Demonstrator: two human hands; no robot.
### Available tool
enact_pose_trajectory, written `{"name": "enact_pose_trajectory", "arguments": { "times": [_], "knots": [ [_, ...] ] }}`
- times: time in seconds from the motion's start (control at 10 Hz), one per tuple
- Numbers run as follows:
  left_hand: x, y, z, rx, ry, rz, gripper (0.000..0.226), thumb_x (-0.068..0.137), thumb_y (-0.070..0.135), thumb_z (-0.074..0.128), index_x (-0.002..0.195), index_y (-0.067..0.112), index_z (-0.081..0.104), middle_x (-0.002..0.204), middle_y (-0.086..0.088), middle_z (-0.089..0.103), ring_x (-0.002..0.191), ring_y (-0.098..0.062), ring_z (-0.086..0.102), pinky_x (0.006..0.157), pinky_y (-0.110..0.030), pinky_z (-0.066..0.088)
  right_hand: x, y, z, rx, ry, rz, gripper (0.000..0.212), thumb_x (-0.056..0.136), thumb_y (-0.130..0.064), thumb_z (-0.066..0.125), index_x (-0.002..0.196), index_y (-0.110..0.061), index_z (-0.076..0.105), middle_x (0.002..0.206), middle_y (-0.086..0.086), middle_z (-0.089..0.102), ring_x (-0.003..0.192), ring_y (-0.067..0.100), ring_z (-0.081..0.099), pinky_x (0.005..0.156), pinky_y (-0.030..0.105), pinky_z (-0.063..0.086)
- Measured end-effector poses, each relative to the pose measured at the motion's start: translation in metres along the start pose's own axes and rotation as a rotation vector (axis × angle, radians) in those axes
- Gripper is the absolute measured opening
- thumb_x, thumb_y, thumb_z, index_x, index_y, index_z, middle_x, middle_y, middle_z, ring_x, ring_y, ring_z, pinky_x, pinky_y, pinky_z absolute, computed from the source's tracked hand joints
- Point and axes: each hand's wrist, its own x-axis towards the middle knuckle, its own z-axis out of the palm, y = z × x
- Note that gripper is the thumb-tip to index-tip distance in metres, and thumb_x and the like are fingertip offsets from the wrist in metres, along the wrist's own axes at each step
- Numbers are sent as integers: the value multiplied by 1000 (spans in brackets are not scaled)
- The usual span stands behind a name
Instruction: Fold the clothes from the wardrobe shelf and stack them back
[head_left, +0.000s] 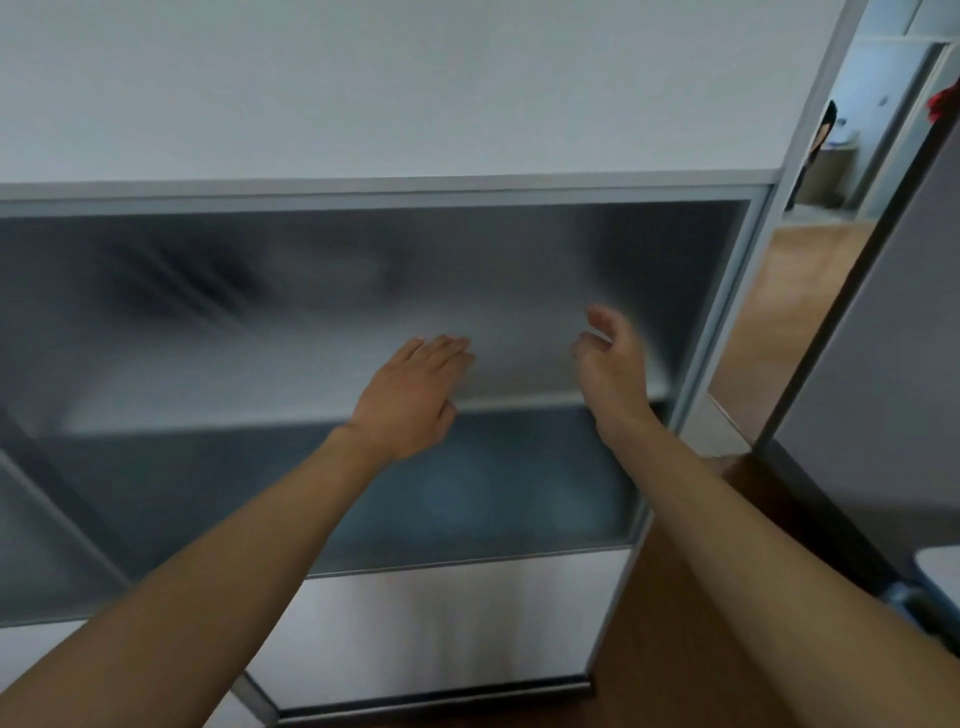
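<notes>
Facing the wardrobe (363, 187) head-on, with the whole view smearing in motion blur. Reaching both bare forearms up and forward toward its frosted panel (519, 270), which is grey and translucent and set in a pale metal frame (716, 332).

Holding the left hand (415, 384) flat, fingers straight and close together, palm toward the panel, gripping nothing. Not being able to tell whether the fingertips are touching the panel or hovering just in front of it.

Holding the right hand (610, 358) just beside the left, nearer the right side of the frame. Fingers loosely curled, thumb standing apart; relaxed and open, gripping nothing.

Looking for the clothes (176, 280): finding them only as blurs behind the frosted panel.
- Noting a dark streaked patch at upper left, above the shelf (519, 402).
- Noting a paler patch just right of it.
- Noting bluish rounded shapes in the compartment below the shelf.
- Not making out folds, edges or count, and not being able to tell which patches are garments at all.

Logging the shelf as a pale horizontal band behind the panel, passing behind both wrists.

Recording surroundings:
- Plain white board (363, 88) above the frosted panel.
- White lower panel (441, 623) beneath it.
- Wooden floor (779, 280) to the right, leading to a lit doorway (857, 130).
- Small red item (943, 104) at the top right edge, too blurred for identifying.
</notes>
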Motion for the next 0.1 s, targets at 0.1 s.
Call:
{"name": "enact_pose_trajectory", "arguments": {
  "times": [0.1],
  "knots": [
    [-31,-22,-13,-161,122,-161,53,82,8,58,134,14,58,132,-6,64,119,-29,61,98,-38,47,-18,-1,-7,-13,-77,-76,36,92,7,51,123,-8,59,119,0,61,105,16,61,82,13,46]
  ]
}}
